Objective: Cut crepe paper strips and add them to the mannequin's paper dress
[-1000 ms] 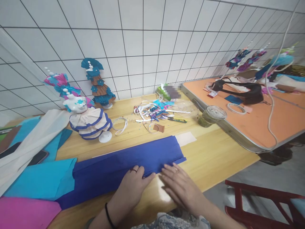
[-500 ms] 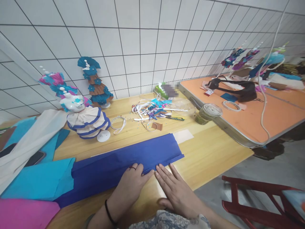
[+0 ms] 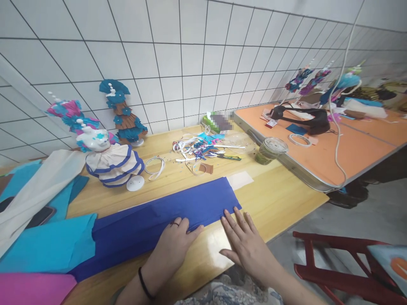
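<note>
A long folded strip of dark blue crepe paper [image 3: 197,201] lies across the wooden table in front of me. On its near edge rests my left hand [image 3: 176,237], its fingers curled in against the paper and its thumb stretched along the edge. My right hand [image 3: 243,237] is flat and open, with the fingertips pressing the near edge close to the strip's right end. The left end of the strip touches turquoise paper [image 3: 54,243] and pink paper [image 3: 34,286].
Doll-like figures in paper dresses, one with a cream skirt [image 3: 114,165], stand at the left. Ribbon scraps [image 3: 203,146], a yellow cutter [image 3: 230,156], a tape roll [image 3: 154,167] and a lidded jar [image 3: 271,150] lie beyond the strip. A red stool [image 3: 337,254] stands right.
My right hand has slid right along the near edge, away from my left hand, and the turned-up edge there now lies flatter. My left hand stays on the paper. The view has shifted slightly.
</note>
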The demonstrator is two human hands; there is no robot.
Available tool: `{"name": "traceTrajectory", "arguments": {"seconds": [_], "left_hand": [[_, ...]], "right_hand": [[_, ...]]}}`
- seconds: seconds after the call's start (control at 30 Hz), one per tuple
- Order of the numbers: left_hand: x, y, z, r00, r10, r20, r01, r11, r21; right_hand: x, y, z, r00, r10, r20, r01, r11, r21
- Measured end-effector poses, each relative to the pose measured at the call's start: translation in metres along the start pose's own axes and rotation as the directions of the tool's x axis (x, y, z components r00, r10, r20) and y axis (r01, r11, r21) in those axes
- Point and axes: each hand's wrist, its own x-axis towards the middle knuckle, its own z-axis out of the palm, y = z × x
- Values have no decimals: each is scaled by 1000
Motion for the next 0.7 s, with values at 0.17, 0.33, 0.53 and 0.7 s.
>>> {"name": "traceTrajectory", "arguments": {"seconds": [0.17,0.33,0.53,0.7], "left_hand": [[0,0,1,1000,-7,-10,7,1000,0],[-1,0,3,1000,1,-19,-1,1000,6],[-8,-4,-11,1000,-8,24,8,1000,-13],[-25,-17,-7,999,-22,25,22,1000,-7]], "right_hand": [[-2,3,0,1000,22,-7,-22,1000,-8],[-3,3,2,999,24,-23,-25,1000,-16],[-4,4,6,1000,17,-4,-17,1000,-25],[-5,4,5,999,20,-31,-21,1000,-18]]}}
